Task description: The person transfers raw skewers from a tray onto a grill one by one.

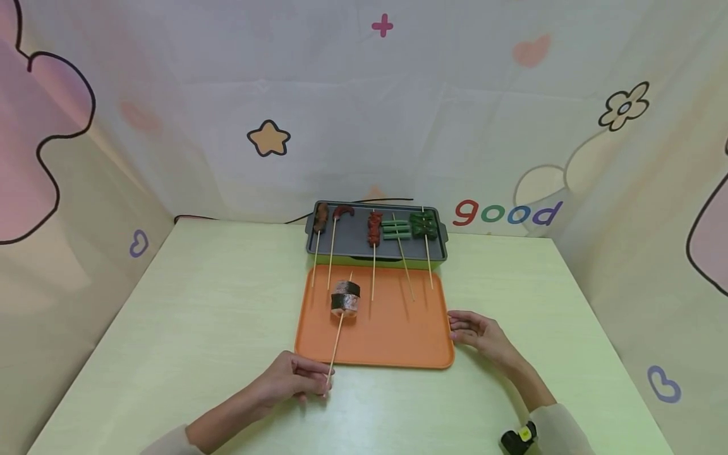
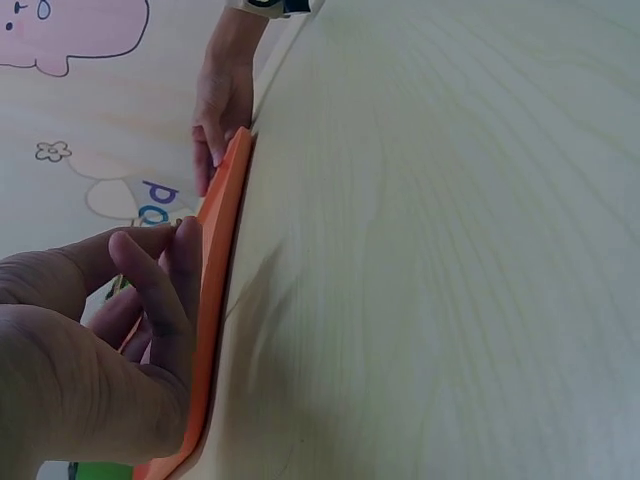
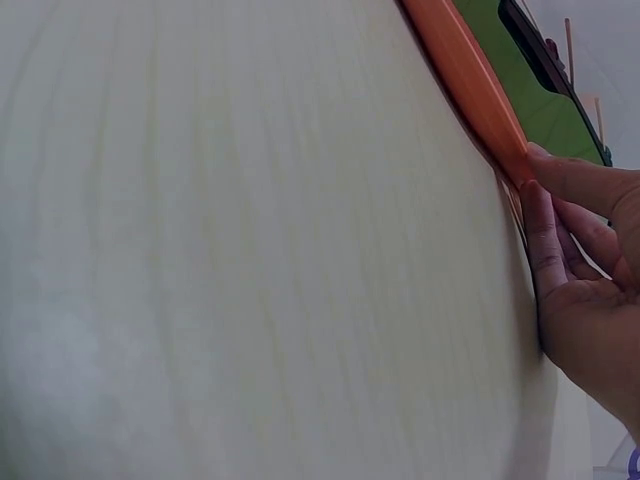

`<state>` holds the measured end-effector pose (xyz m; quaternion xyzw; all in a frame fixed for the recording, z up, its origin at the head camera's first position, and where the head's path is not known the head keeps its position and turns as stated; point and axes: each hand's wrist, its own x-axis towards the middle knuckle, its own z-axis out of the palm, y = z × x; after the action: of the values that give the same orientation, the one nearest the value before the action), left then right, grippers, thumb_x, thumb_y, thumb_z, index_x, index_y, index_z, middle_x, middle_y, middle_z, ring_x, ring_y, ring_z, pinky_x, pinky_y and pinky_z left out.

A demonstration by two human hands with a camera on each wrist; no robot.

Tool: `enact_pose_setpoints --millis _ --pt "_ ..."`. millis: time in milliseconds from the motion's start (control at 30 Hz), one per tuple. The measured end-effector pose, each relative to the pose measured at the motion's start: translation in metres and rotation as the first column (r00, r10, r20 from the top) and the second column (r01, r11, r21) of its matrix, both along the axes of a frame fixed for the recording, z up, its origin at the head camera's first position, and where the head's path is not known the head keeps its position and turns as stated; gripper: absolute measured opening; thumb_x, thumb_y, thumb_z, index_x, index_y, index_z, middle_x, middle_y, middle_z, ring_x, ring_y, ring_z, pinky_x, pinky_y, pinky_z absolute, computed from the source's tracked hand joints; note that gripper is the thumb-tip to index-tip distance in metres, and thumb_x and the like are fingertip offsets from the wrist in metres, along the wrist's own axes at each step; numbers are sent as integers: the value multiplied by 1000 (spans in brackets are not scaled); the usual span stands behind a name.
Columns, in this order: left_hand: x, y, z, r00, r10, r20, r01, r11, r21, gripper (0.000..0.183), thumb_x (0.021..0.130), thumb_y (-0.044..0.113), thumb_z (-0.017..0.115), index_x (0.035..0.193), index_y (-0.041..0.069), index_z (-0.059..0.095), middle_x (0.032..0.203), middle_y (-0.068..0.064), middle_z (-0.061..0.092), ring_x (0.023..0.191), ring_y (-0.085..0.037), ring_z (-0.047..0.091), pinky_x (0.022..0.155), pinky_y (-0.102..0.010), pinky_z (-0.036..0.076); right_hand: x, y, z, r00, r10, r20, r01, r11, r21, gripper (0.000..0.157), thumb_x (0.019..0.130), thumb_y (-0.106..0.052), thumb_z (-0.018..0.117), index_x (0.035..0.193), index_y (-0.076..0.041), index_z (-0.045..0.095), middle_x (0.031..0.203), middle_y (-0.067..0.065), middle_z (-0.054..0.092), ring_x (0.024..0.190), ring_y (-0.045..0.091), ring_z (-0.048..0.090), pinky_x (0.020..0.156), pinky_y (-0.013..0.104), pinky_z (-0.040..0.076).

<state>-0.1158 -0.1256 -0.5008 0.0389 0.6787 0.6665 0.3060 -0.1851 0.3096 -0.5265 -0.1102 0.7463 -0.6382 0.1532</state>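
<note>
My left hand (image 1: 292, 381) pinches the lower end of a wooden skewer (image 1: 337, 344) between thumb and fingers, near the front edge of an orange tray (image 1: 398, 341). On that skewer sits a thick roll of pale food with dark bands (image 1: 345, 298), over the left part of the tray. At the tray's right side, my right hand (image 1: 480, 335) holds the rim between thumb and fingertips. In the right wrist view, thumb and fingers (image 3: 540, 215) meet at the tray's corner. The left wrist view shows the left hand's fingers close beside the tray edge (image 2: 222, 270).
Behind the tray stands a grill with a dark plate (image 1: 355, 243) and green base. Several skewers lie across it, with a brown piece (image 1: 321, 218), red pieces (image 1: 373, 229) and green pieces (image 1: 423, 225); their sticks reach over the tray. A patterned curtain (image 1: 364, 139) closes off the back.
</note>
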Motion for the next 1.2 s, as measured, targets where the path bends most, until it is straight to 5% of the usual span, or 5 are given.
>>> enact_pose_setpoints --millis 300,533,867,1200 --pt "-2 -5 11 995 -72 -66 73 997 10 40 91 8 73 126 -11 66 87 6 77 77 -6 73 56 -19 44 -1 0 1 1000 12 -16 -12 1000 -5 56 97 3 64 143 21 39 117 -4 68 103 0 67 89 16 55" --pt "-13 -4 30 991 -59 -122 58 998 -15 41 91 8 72 127 -12 65 91 1 80 77 -6 72 58 -20 43 -1 1 2 1000 3 -9 -3 1000 7 55 97 1 65 143 20 41 119 -3 67 104 1 67 89 16 55" --pt "-61 15 66 994 8 -107 -19 995 -102 39 91 10 73 126 -6 69 89 2 80 78 -5 72 65 -24 45 -1 3 1 1000 -20 5 20 998 54 56 97 -2 66 144 17 43 126 16 66 103 0 66 89 16 55" --pt "-112 40 77 994 100 41 -97 993 -70 32 92 9 74 122 -1 72 82 4 79 77 -6 75 61 -14 44 0 4 -2 1000 -8 8 8 1000 2 57 97 -1 66 144 19 41 120 0 68 103 0 67 89 16 55"
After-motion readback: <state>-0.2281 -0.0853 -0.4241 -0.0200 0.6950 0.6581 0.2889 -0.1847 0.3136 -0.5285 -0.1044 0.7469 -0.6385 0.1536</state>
